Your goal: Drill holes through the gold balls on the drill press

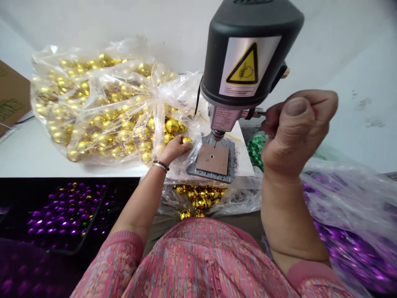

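Observation:
A black drill press [248,62] with a yellow warning label stands in the middle. Under its bit lies a brown square board [214,159] with a small hole, on a grey metal base [228,178]. My right hand [294,128] is closed around the drill press's lever [259,112] at its right side. My left hand [177,149] is closed on a shiny gold ball [186,143], left of the board and by the mouth of a clear bag of gold balls [108,120].
Another bag of gold balls [200,198] hangs at my lap. Purple balls [66,211] fill a black bin at the lower left. Bags of purple balls [353,252] and green balls [256,151] are at the right. A cardboard box [14,97] stands at the far left.

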Demonstrator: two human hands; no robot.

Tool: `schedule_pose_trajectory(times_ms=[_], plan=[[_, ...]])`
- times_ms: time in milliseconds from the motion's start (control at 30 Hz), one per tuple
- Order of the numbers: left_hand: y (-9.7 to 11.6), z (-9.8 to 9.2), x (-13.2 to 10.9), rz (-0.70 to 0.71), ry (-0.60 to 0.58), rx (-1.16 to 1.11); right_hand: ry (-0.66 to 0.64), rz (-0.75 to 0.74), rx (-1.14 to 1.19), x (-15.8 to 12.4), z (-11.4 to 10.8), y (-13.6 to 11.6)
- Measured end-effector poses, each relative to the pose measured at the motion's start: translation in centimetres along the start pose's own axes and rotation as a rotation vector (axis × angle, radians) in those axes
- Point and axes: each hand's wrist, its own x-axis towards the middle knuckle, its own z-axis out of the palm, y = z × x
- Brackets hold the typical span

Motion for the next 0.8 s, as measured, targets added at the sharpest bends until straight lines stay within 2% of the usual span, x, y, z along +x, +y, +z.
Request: schedule_pose_trajectory(times_ms=[100, 167, 200, 267, 333, 433, 533, 667, 800], plan=[[0.0, -0.4, -1.2, -0.088, 0.024, -0.330, -0.020, -0.002, -0.032, 0.3, -0.1, -0.4], [0.1, -0.8, -2.1, -0.050, 0.040, -0.555, -0.023, -0.007, -0.049, 0.9, 0.1, -0.7], [0.2, -1.1, -2.6, -0.011, 0.006, -0.671, -0.026, -0.006, -0.054, 1.4, 0.2, -0.9], [0.4, -1.4, -3.6, 0.050, -0.134, -0.880, -0.039, 0.025, -0.045, 2.7, 0.6, -1.2], [0.8, -1.2, -4.6, 0.057, -0.279, -0.989, -0.050, 0.092, -0.001, 4.3, 1.1, -1.2], [1.4, -0.1, -5.9, 0.020, -0.415, -1.008, -0.094, 0.216, 0.051, 6.7, 1.6, -0.7], [1.8, 1.4, -6.4, -0.017, -0.449, -0.957, -0.150, 0.310, 0.056, 8.2, 1.8, -0.2], [2.3, 3.1, -6.1, -0.017, -0.330, -0.737, -0.162, 0.367, 0.042, 8.6, 1.8, -0.1], [2.7, 4.0, -5.3, 0.053, -0.230, -0.458, -0.165, 0.377, 0.038, 8.4, 1.8, -0.1]])
